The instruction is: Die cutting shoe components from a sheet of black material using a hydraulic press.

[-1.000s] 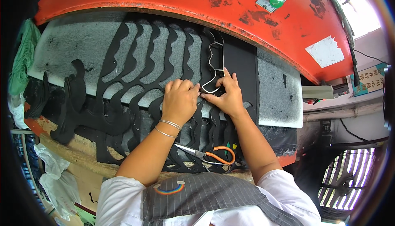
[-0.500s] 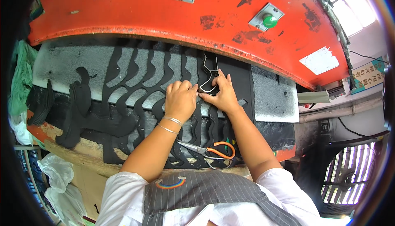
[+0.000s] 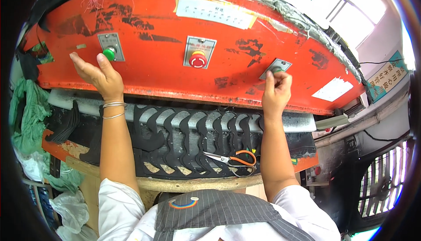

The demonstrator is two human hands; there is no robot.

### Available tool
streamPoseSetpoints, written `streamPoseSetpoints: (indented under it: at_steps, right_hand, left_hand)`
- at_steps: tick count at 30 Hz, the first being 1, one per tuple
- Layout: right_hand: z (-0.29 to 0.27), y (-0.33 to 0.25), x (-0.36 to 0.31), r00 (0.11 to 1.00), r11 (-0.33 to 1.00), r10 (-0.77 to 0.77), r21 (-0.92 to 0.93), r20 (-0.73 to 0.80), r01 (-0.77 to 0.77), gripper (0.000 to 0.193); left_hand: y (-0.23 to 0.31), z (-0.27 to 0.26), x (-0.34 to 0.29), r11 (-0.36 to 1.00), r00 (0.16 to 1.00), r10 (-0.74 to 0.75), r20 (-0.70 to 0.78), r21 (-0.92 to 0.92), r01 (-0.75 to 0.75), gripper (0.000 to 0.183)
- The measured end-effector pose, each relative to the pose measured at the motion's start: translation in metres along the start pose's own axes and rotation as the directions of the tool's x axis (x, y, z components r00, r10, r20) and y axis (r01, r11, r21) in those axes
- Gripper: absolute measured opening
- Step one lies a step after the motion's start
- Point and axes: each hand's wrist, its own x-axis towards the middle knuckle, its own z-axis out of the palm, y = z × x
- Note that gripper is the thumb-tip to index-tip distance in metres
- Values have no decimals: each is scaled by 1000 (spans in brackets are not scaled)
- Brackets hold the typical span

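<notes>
My left hand (image 3: 101, 79) is open at the left green push button (image 3: 109, 54), fingers stretched out to the left and the thumb tip against or right beside the button. On the right, my right hand (image 3: 277, 91) has its fingers curled in, thumb and forefinger at another green push button (image 3: 277, 69), which they mostly cover. Both buttons sit on the front of a red press beam (image 3: 162, 72). Below it, a black sheet with wavy cut-outs (image 3: 182, 131) lies on the pale cutting board (image 3: 302, 121), its far part hidden under the beam. The metal cutting die is out of sight.
Orange-handled scissors (image 3: 239, 158) lie on the sheet near the front edge. Between the green buttons is a red mushroom button (image 3: 198, 59). Stacked black cut pieces (image 3: 66, 124) lie at left, beside green plastic bags (image 3: 28, 109). A wooden edge (image 3: 184, 184) runs along the front.
Both hands have left the metal cutting die on the black sheet and risen to the two green buttons. The view has tilted up, showing more of the red beam.
</notes>
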Motion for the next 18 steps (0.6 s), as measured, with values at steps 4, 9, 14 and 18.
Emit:
streamPoseSetpoints:
  at_steps: [4,9,14,18]
  right_hand:
    - [-8,0,-5,992,975,-26,220,127,-3,23]
    - [-43,-28,-92,831,949,-227,-76,509,306,41]
    - [-93,-23,-136,746,974,-109,-78,657,212,15]
    - [-96,-58,-42,853,909,-323,-116,410,400,16]
  left_hand:
    - [-7,15,10,990,984,99,150,81,-112,76]
    - [36,-42,-43,976,904,204,376,-11,-216,74]
    - [78,-104,-94,953,852,195,487,-301,-46,14]
    - [49,-92,0,965,960,260,106,-16,-260,24]
